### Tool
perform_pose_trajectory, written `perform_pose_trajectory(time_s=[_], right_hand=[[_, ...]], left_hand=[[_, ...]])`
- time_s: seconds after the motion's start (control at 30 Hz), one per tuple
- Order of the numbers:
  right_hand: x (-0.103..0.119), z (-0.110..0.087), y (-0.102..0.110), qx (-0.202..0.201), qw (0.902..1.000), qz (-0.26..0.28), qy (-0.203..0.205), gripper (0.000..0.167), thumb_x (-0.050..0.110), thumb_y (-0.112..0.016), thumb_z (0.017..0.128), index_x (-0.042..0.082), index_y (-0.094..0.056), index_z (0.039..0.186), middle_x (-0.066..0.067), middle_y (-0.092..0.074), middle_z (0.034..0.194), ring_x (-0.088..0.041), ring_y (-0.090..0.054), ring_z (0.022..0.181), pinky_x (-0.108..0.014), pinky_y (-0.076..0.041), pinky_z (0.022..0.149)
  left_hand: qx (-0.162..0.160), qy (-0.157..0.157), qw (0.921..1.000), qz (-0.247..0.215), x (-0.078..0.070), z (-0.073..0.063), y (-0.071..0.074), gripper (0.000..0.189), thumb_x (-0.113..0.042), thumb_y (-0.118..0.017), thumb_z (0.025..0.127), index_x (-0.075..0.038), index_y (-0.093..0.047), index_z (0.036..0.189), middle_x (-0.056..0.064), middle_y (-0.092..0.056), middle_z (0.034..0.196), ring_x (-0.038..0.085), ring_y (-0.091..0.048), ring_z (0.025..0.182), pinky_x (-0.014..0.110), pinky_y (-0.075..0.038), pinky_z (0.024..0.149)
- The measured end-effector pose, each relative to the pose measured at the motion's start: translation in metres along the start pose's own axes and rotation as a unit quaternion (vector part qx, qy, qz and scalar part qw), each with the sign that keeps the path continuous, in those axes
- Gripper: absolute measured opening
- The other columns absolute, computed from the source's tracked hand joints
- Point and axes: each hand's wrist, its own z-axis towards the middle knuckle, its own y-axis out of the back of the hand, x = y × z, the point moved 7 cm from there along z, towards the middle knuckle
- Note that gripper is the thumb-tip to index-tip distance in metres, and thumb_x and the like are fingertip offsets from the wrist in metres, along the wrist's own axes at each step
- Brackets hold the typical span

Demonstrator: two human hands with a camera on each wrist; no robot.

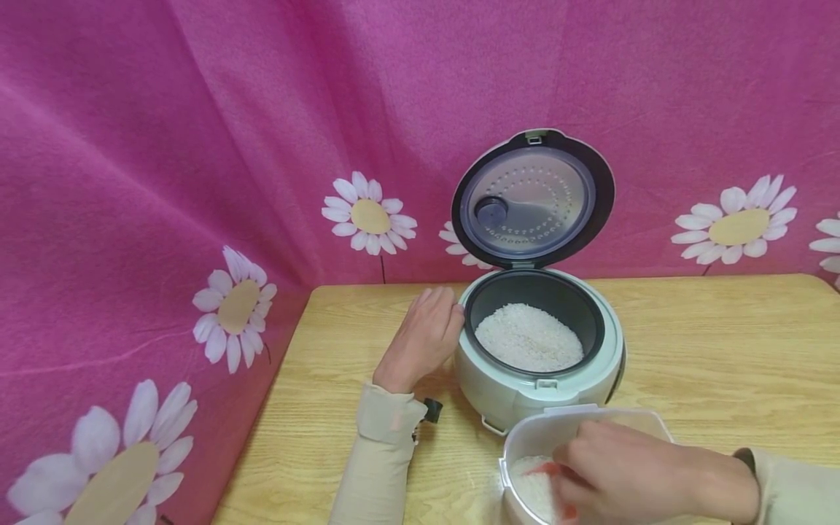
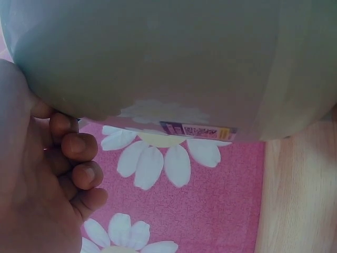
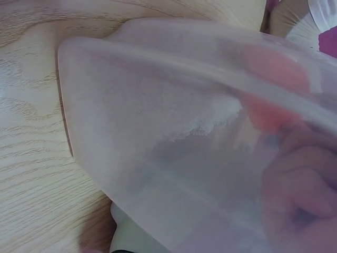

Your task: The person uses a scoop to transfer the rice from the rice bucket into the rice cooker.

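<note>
A pale green rice cooker [image 1: 499,383] stands with its lid [image 1: 538,193] raised. White rice [image 1: 528,339] lies in its dark inner pot [image 1: 584,313]. My left hand [image 1: 423,335] holds the cooker's left edge, fingers curled, with the cooker's side [image 2: 158,63] filling the top of the left wrist view. In front of the cooker is a clear plastic container [image 1: 623,417] with rice [image 1: 534,488] in it. My right hand [image 1: 630,470] reaches into it, gripping a red scoop [image 1: 543,468]. Through the container's wall, the right wrist view shows the scoop's red shape [image 3: 276,87] blurred.
Both vessels stand on a light wooden table [image 1: 722,343]. A pink cloth [image 1: 394,87] with white daisies hangs right behind the table and along its left side. The raised lid stands close to the cloth.
</note>
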Motion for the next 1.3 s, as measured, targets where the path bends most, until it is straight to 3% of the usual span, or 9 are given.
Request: perform_pose_trajectory(time_s=[0.17, 0.33, 0.5, 0.9, 1.3], right_hand=[[0.001, -0.001, 0.006, -0.018, 0.9998, 0.009, 0.009, 0.034, 0.029, -0.064, 0.100, 0.033, -0.056, 0.067, 0.024, -0.039, 0.060, 0.008, -0.037, 0.050, -0.015, -0.031, 0.047], [0.003, -0.003, 0.012, -0.046, 0.9986, -0.018, 0.019, 0.033, 0.028, -0.065, 0.098, 0.035, -0.055, 0.067, 0.026, -0.037, 0.060, 0.008, -0.035, 0.052, -0.015, -0.029, 0.048], [0.003, -0.006, 0.017, -0.063, 0.9975, -0.033, 0.004, 0.032, 0.030, -0.067, 0.096, 0.038, -0.055, 0.068, 0.026, -0.038, 0.058, 0.008, -0.037, 0.053, -0.017, -0.029, 0.048], [-0.003, -0.015, 0.026, -0.056, 0.9979, 0.030, -0.017, 0.028, 0.024, -0.068, 0.095, 0.034, -0.058, 0.071, 0.023, -0.040, 0.058, 0.007, -0.038, 0.051, -0.016, -0.033, 0.050], [-0.004, -0.031, 0.042, -0.126, 0.9918, -0.011, 0.017, 0.035, 0.013, -0.069, 0.091, 0.033, -0.052, 0.067, 0.025, -0.031, 0.057, 0.010, -0.025, 0.051, -0.014, -0.028, 0.048]], left_hand=[[0.001, 0.001, 1.0000, -0.002, 0.000, 0.000, 0.000, 0.017, -0.025, -0.042, 0.106, -0.013, -0.051, 0.098, 0.000, -0.048, 0.085, 0.015, -0.046, 0.086, 0.029, -0.042, 0.082], [0.008, 0.010, 0.9999, -0.008, 0.001, 0.000, -0.001, 0.016, -0.026, -0.043, 0.106, -0.014, -0.052, 0.099, 0.000, -0.049, 0.085, 0.015, -0.047, 0.087, 0.029, -0.043, 0.082], [0.010, 0.016, 0.9998, -0.011, 0.001, 0.000, -0.001, 0.015, -0.026, -0.044, 0.105, -0.014, -0.052, 0.099, 0.000, -0.049, 0.086, 0.015, -0.047, 0.087, 0.029, -0.043, 0.082], [0.006, 0.006, 1.0000, -0.003, 0.000, -0.001, 0.000, 0.017, -0.026, -0.042, 0.106, -0.013, -0.051, 0.098, 0.001, -0.048, 0.085, 0.015, -0.045, 0.086, 0.029, -0.042, 0.081], [0.010, 0.008, 0.9999, -0.003, 0.001, -0.001, -0.002, 0.017, -0.026, -0.042, 0.106, -0.014, -0.050, 0.098, 0.001, -0.047, 0.084, 0.014, -0.045, 0.086, 0.029, -0.041, 0.082]])
